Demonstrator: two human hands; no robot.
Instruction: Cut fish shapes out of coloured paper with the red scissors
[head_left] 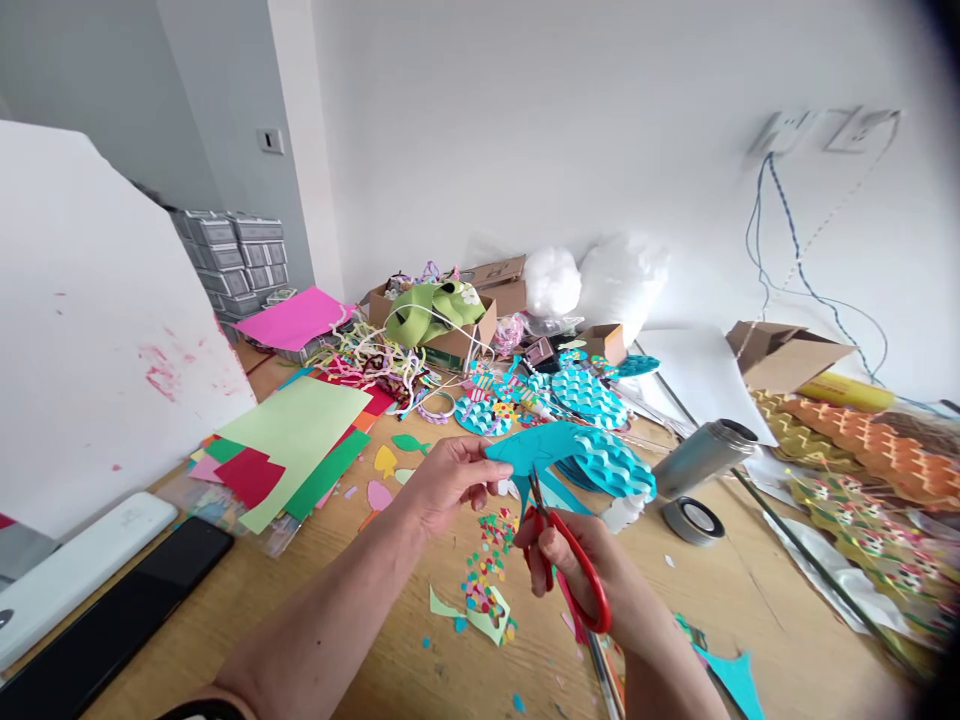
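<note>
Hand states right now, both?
Left hand: closed, pinching the blue paper.
Right hand: closed, holding the red-handled scissors, blades at the paper's lower edge.

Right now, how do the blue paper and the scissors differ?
The blue paper is in the left hand; the scissors are in the right hand. The paper is flat and plain blue, while the scissors are red-handled with dark blades. Both are held above the table.
</note>
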